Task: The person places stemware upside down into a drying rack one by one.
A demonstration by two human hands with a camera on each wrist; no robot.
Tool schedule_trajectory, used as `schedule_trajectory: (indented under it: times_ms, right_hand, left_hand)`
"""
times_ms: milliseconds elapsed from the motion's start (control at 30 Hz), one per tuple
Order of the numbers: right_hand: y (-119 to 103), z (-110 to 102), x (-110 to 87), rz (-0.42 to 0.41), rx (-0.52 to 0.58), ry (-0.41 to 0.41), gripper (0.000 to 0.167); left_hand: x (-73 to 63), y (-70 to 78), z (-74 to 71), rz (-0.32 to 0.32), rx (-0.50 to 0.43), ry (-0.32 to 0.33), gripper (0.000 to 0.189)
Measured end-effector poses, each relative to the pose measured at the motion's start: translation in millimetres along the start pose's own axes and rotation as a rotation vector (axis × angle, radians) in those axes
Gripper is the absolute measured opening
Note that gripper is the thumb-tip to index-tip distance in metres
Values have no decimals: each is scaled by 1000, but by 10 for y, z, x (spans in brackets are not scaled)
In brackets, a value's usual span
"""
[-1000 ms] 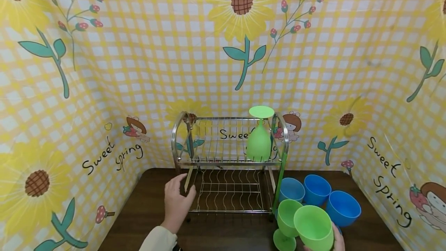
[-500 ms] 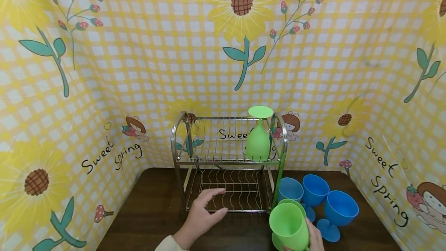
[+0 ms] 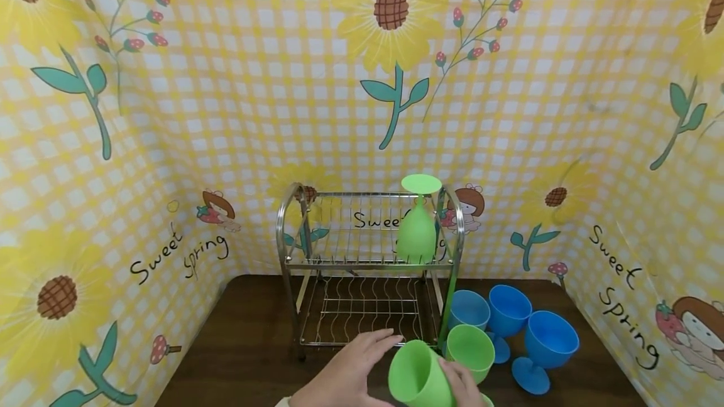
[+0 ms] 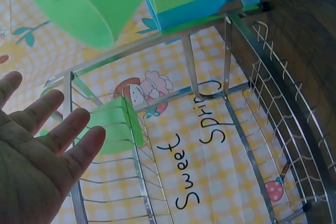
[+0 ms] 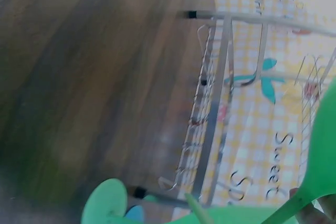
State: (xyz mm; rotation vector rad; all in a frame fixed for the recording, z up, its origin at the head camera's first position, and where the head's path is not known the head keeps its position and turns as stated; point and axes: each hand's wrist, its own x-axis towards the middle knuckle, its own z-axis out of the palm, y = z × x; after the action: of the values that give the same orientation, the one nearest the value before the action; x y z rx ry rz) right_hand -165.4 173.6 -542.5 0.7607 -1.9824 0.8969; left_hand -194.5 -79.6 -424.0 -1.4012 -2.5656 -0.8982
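Observation:
My right hand (image 3: pixel 462 385) grips a green plastic goblet (image 3: pixel 415 379), its mouth tilted up and to the left, in front of the dish rack (image 3: pixel 370 265). Just left of the goblet, my left hand (image 3: pixel 353 369) holds nothing, with its thumb spread from the fingers. The left wrist view shows this hand (image 4: pixel 37 150) with fingers extended below the goblet's rim. In the right wrist view the held goblet (image 5: pixel 325 145) is at the right edge. Another green goblet (image 3: pixel 417 234) sits upside down at the right of the rack's upper tier.
A green goblet (image 3: pixel 471 353) stands upright right of the held one. Behind and beside it are a greyish-blue goblet (image 3: pixel 468 310) and two brighter blue goblets, one at the back (image 3: pixel 509 311) and one farther right (image 3: pixel 550 341). Everything rests on a dark wooden table (image 3: pixel 226 344) before a checked cloth.
My right hand has brought the green goblet leftward, away from the standing green one, and tilted it. My left hand has moved right, from the rack's left side toward the goblet.

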Motion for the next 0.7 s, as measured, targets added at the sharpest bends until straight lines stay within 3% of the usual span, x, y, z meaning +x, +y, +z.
schedule_trajectory:
  times_ms: [100,267,400,600,700]
  right_hand:
    - [-140,10,32,42,-17,-87,74]
    - [-190,8,85,8,-62,-140,63]
    - [-221,-21,98,39,-72,-174,65]
    - [-280,-10,151,16,-145,-133,63]
    - [-318,-6,162,46,-164,-124,64]
  left_hand:
    - [-9,-12,23,37,32,20,81]
    - [-12,-33,53,50,10,21,83]
    - [-7,-41,91,33,-38,1,84]
    - [11,-28,148,30,-47,11,84]
    - [27,-31,174,29,-38,13,83]
